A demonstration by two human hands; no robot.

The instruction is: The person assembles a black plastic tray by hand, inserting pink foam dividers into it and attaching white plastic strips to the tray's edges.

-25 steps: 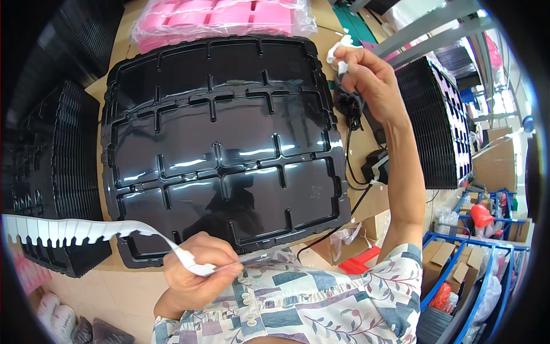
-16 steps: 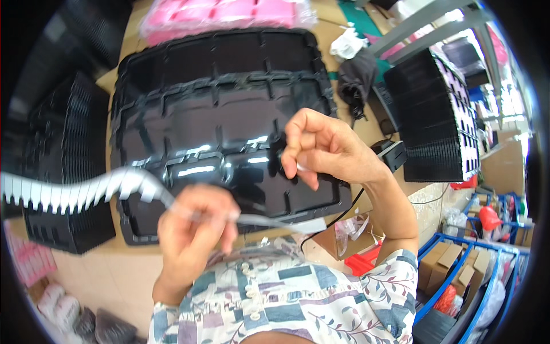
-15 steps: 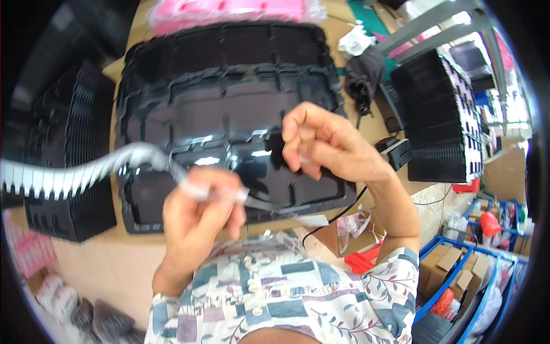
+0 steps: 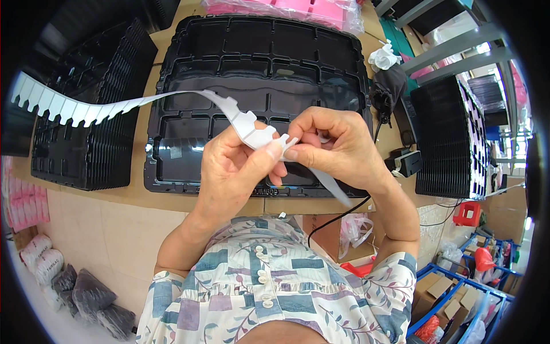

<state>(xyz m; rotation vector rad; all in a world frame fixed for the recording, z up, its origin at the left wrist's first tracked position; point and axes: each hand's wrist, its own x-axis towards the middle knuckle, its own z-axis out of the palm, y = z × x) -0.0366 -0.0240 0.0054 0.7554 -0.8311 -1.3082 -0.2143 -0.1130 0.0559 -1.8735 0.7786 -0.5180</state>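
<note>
At far left, pink packages wrapped in clear plastic (image 4: 28,200) stand below a tall stack of thin black plastic trays (image 4: 123,114) on a tan tabletop (image 4: 137,183). A long white strip, its one edge cut into tooth-like tabs (image 4: 244,122), arches in from the left over a broad, shallow black plastic tray with ribbed compartments (image 4: 321,89) and ends up between the worker's two bare hands, above the tray's near half. The left hand (image 4: 229,163) grips the strip, thumb pressed on top and forefinger beneath, its lower fingers curled loosely. Just beside it, the right hand (image 4: 338,149) pinches at a tab between thumb and forefinger, the other fingers folded in; whether those tips hold a separate piece cannot be told. A pale, translucent tail (image 4: 332,188) slants down from below the right hand. The step in hand appears to be working one tab at its edge; the next move seems to call for a firm left hold and a fine right pinch. Farther right are a black box-shaped device (image 4: 405,163), another stack of black trays (image 4: 444,132) and a red plastic stool (image 4: 467,214).
</note>
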